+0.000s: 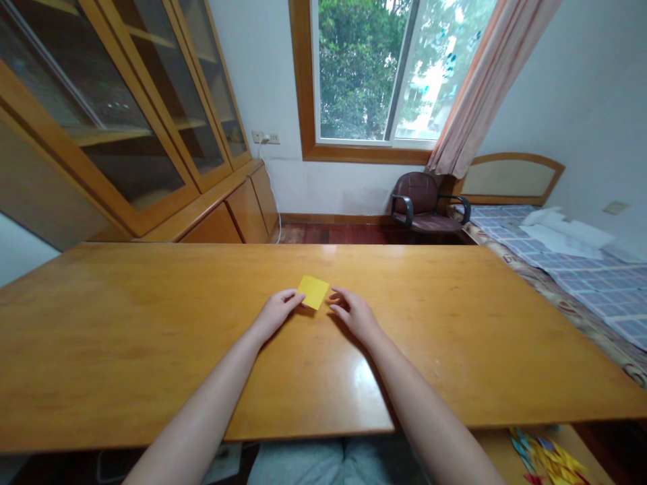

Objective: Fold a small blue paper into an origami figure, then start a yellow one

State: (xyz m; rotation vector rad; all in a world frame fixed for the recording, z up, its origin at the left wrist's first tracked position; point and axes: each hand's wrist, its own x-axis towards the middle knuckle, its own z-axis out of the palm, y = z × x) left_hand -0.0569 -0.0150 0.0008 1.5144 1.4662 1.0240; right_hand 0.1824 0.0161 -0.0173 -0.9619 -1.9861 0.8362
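A square of yellow paper [314,292] is held slightly above the wooden table, its corners turned toward the sides. My left hand [279,310] pinches its left corner, thumb on top and the other fingers underneath. Just off the paper's right corner is my right hand [354,314], its thumb and fingers apart and curved, with nothing visible between them. A narrow gap separates its fingertips from the paper.
The wooden table [136,337] spreads to both sides. Below its front right edge lies a pile of folded coloured paper pieces [550,458]. Beyond are a glass-door cabinet [166,87], a brown armchair [422,202], and a bed [581,269] at right.
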